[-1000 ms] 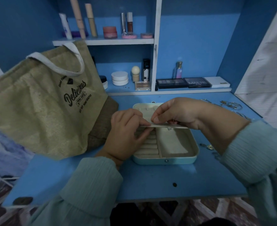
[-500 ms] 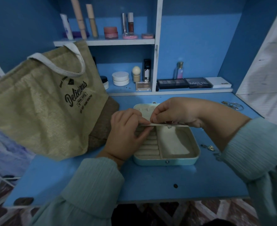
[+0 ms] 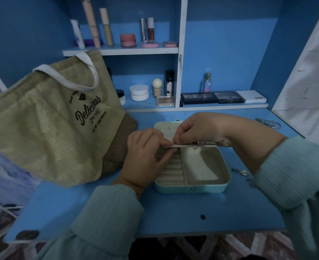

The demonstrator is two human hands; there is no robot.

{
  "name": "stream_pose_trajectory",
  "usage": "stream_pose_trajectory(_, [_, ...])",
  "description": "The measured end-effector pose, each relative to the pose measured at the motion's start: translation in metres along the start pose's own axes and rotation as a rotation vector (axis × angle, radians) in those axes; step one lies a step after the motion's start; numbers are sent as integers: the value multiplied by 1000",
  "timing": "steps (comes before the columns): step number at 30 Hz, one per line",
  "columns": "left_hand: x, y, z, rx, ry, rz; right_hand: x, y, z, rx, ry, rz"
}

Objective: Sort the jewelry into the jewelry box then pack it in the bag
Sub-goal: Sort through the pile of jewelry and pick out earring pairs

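A light blue jewelry box (image 3: 192, 188) lies open on the blue desk (image 3: 173, 212), showing a cream lining with ring rolls on the left and a plain compartment on the right. Above it, my left hand (image 3: 145, 158) and my right hand (image 3: 200, 128) both pinch a thin cream flap (image 3: 192, 145) that lies level across the box. A tan jute bag (image 3: 48, 124) printed "Delicious" stands at the left of the desk. Small jewelry pieces (image 3: 242, 172) lie to the right of the box, and more rings (image 3: 269, 123) lie at the far right.
Shelves behind the desk hold cosmetics: tubes and jars on the upper shelf (image 3: 121, 50), palettes (image 3: 211, 97), a white jar (image 3: 139, 91) and a small bottle (image 3: 207, 82) below. A white wall panel (image 3: 308, 72) stands at the right. The desk's front edge runs just below the box.
Both hands stay on the flap almost unmoved. The view has shifted slightly.
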State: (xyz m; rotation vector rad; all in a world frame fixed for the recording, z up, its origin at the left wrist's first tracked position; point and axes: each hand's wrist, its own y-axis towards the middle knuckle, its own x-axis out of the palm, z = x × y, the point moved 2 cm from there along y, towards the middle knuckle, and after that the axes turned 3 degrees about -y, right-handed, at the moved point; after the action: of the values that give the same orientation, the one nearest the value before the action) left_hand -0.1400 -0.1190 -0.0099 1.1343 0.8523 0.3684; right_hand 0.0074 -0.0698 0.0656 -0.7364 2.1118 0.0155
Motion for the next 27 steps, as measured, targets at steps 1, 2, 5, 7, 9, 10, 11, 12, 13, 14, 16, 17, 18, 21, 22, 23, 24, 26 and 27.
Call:
stream_pose_trajectory(1, [0, 0, 0, -9, -2, 1, 0, 0, 1, 8, 16, 4])
stream_pose_trajectory(2, [0, 1, 0, -16, -3, 1, 1, -1, 1, 15, 35, 7])
stream_pose_trajectory(5, [0, 1, 0, -14, -5, 0, 1, -3, -1, 19, 26, -5])
stream_pose_trajectory(7, [-1, 1, 0, -9, -5, -3, 0, -3, -4, 0, -59, -12])
stream_pose_trajectory(9, [-1, 0, 1, -5, -6, 3, -1, -4, -7, -15, -108, -18])
stream_pose_trajectory(10, [-1, 1, 1, -6, -8, 7, -2, -4, -7, -21, -110, -25])
stream_pose_trajectory(11, [-1, 1, 1, -8, -12, 9, -2, -4, -8, -25, -110, -32])
stream_pose_trajectory(12, [-1, 1, 2, -12, -15, 9, -2, -3, -8, -28, -113, -39])
stream_pose_trajectory(13, [-2, 1, 2, -17, -18, 7, -3, -3, -8, -30, -122, -46])
stream_pose_trajectory(14, [-2, 1, 3, -25, -20, 2, -4, -3, -9, -30, -135, -52])
stream_pose_trajectory(16, [-2, 2, 3, -69, -22, -11, -7, -3, -10, -49, -166, -56])
stream_pose_trajectory(17, [-1, 3, 2, -110, -24, -12, -9, -3, -10, -68, -179, -44])
stream_pose_trajectory(18, [0, 4, 2, -160, -26, -11, -11, -3, -10, -86, -190, -23])
stream_pose_trajectory(21, [3, 10, 1, -296, -28, -37, -19, -4, -6, -119, -80, 57])
stream_pose_trajectory(22, [4, 13, 1, -327, -25, -45, -22, -3, -4, -120, -23, 86])
stream_pose_trajectory(23, [4, 16, 1, -354, -19, -53, -26, -3, -2, -113, 7, 116])
stream_pose_trajectory(24, [4, 19, 1, -382, -14, -64, -30, -4, 0, -100, 12, 145])
stream_pose_trajectory(26, [3, 24, 0, -433, -4, -94, -39, -6, 5, -67, -8, 195])
stream_pose_trajectory(27, [4, 25, 0, -458, -1, -111, -42, -7, 8, -48, -18, 212])
